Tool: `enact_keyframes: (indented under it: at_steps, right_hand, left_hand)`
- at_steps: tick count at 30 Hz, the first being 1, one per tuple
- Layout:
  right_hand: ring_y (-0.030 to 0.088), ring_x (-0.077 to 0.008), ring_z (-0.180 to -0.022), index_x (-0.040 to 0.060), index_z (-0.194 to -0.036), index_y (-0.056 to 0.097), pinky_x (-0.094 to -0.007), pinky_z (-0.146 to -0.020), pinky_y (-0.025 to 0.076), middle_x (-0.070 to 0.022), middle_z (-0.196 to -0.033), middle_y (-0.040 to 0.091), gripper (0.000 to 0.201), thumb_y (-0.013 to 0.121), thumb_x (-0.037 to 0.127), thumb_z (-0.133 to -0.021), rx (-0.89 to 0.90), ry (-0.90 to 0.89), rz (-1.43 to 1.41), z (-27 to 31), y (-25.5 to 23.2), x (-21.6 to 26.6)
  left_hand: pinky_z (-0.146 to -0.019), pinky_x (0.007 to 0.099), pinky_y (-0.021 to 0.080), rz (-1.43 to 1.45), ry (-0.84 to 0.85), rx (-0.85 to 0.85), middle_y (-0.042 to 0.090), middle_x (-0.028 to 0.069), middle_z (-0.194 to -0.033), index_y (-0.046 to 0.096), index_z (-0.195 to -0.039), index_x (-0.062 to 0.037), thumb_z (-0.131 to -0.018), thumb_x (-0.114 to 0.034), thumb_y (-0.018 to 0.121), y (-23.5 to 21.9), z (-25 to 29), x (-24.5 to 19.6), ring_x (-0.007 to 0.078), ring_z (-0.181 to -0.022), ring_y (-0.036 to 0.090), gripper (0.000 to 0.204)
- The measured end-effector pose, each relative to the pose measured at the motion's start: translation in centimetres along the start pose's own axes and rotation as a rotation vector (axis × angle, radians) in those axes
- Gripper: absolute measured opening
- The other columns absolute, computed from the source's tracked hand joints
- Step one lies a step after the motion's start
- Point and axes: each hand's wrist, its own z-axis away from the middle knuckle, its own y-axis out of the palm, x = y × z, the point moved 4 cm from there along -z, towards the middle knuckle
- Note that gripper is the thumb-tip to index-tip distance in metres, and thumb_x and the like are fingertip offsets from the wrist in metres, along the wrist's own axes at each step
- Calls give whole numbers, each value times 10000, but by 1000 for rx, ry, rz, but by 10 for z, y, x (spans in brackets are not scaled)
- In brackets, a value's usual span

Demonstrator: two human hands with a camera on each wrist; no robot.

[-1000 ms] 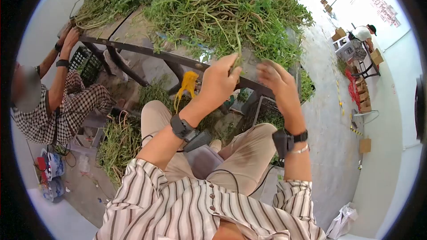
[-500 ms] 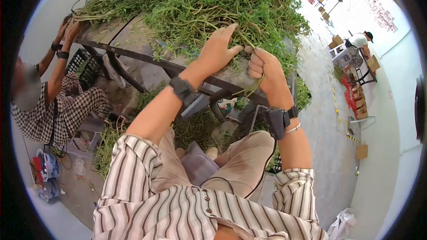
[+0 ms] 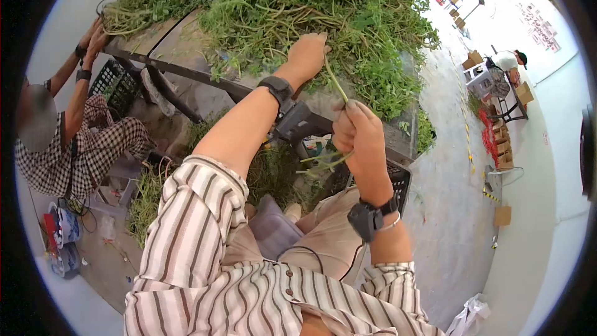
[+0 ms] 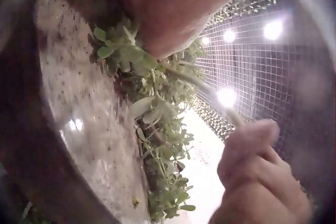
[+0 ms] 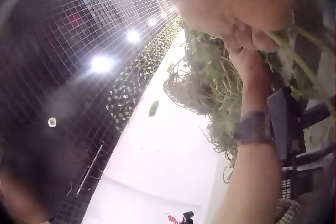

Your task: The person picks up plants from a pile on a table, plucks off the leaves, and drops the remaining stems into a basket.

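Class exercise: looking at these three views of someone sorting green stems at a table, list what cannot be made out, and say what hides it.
- Head view: the left hand has its fingertips buried in the pile of greens.
- Head view: the right hand covers its grip on the stems.
- Left wrist view: the right hand is blurred.

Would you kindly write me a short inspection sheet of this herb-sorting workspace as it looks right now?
Surface: table, bare at the near left, otherwise heaped with greens.
Job's things: pile of green stems; one long stem runs from the pile to the right hand.
Clutter: cut greens on the floor; black crate beside the knee.
Grippers: left hand reaches into the pile, grip hidden; right hand grips a bunch of stems.
Cables: thin black cable across the lap.
Surroundings: seated person in a checked shirt at the table's left; another person by cardboard boxes farther off.
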Motion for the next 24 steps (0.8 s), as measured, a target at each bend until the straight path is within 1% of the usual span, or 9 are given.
enact_keyframes:
  at_steps: [4,10,12,13,16,17,18,22,24]
  right_hand:
    - [256,-35,-449,0,-919,517,-210,-397,210,65,-563,296,210,431,188,-957,-31,-85,-42,26,-10,-1]
    - [281,-42,-472,-1,-943,518,-206,-430,253,49,-586,324,223,416,196,-975,-99,-145,-50,51,-14,-16]
    - [287,-44,-483,0,-953,518,-206,-440,262,46,-592,329,224,413,196,-978,-91,-152,-81,55,-17,-17]
    - [292,-46,-493,0,-963,519,-207,-450,271,42,-598,333,225,410,196,-980,-72,-181,-112,54,-18,-17]
    - [298,-51,-500,4,-969,520,-211,-468,283,41,-593,327,226,407,198,-981,-87,-227,-101,55,-19,-17]
    - [330,-59,-508,1,-974,530,-216,-489,306,31,-595,359,237,404,200,-983,-67,-207,-114,55,-21,-18]
    - [330,-59,-508,1,-974,530,-216,-489,306,31,-595,359,237,404,200,-983,-66,-212,-114,56,-20,-21]
    - [423,-75,-551,-3,-989,552,-229,-522,358,-2,-651,469,253,391,192,-987,28,-236,80,59,-16,-37]
    - [488,-94,-620,0,-1044,556,-237,-594,410,-13,-702,520,243,390,167,-984,-9,-191,465,60,-11,-52]
  left_hand:
    - [-806,458,443,8,-4,-8,589,200,-1015,485,-1217,20,-884,-202,560,-1,1,0,387,-980,535,408]
    - [-882,452,427,141,27,-56,577,222,-1076,485,-1214,24,-863,-202,555,-1,2,7,381,-1041,521,423]
    - [-900,446,420,257,181,-256,570,223,-1109,479,-1228,16,-856,-190,555,-12,9,4,381,-1070,511,432]
    - [-874,430,430,209,216,-339,593,177,-1049,495,-1224,-10,-846,-149,561,-17,13,2,354,-1029,524,409]
    - [-893,412,406,142,226,-279,599,105,-1047,486,-1267,-42,-879,-146,533,-46,33,-12,303,-1019,516,405]
    - [-863,384,407,151,279,-375,590,68,-952,519,-1243,-76,-877,-126,532,-55,39,-16,263,-943,503,370]
    - [-863,384,407,150,284,-378,590,68,-952,519,-1243,-76,-877,-126,532,-59,45,-14,263,-943,503,370]
    - [-817,352,409,120,239,-501,593,51,-959,558,-1200,-91,-876,-122,538,-87,60,1,245,-903,495,326]
    - [-799,377,425,97,188,-588,598,53,-923,586,-1140,-97,-831,-72,555,-101,67,7,272,-878,503,312]
